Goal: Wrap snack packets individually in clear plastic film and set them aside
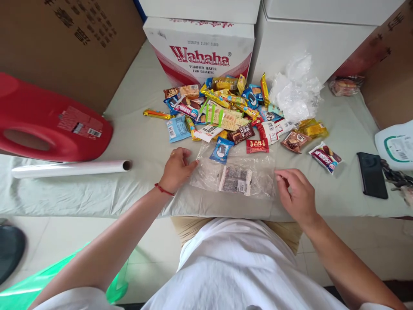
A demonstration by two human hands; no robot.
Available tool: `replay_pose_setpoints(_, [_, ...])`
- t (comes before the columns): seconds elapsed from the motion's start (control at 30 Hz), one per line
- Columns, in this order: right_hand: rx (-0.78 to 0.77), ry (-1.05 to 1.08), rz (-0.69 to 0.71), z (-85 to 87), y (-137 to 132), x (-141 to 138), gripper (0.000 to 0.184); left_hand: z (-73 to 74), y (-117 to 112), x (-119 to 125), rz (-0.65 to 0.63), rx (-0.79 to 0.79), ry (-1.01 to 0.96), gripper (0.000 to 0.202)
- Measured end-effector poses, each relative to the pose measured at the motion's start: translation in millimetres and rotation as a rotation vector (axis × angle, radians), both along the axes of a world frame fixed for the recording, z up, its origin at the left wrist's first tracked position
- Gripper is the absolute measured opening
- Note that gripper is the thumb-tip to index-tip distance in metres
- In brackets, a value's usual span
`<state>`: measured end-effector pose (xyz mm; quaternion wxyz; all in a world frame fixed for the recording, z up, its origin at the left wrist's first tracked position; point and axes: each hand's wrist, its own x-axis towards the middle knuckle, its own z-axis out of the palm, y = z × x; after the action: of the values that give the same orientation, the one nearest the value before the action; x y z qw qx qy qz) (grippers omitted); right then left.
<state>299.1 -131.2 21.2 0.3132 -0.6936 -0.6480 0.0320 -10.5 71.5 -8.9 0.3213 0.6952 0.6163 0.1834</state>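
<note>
A clear plastic bag lies flat on the cloth-covered table in front of me, with a dark snack packet in its middle. At its left edge, my left hand has its fingers curled and the thumb pressed on the bag. My right hand pinches the bag's right edge between thumb and fingers. A small blue snack packet overlaps the bag's far side; I cannot tell whether it is inside. Just beyond is a heap of wrapped snacks in yellow, blue, red and brown wrappers.
A white Wahaha carton stands behind the heap, beside crumpled clear plastic. To the left are a red jug and a roll of film. On the right lie a purple-white packet and a black phone.
</note>
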Motion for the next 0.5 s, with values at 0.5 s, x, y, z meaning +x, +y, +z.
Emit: replay_pose_setpoints(0.5, [-0.378, -0.056, 0.082, -26.1, 9.0, 12.1, 0.023, 25.2, -106.6, 55.4, -0.695, 0.748, 0.06, 0.033])
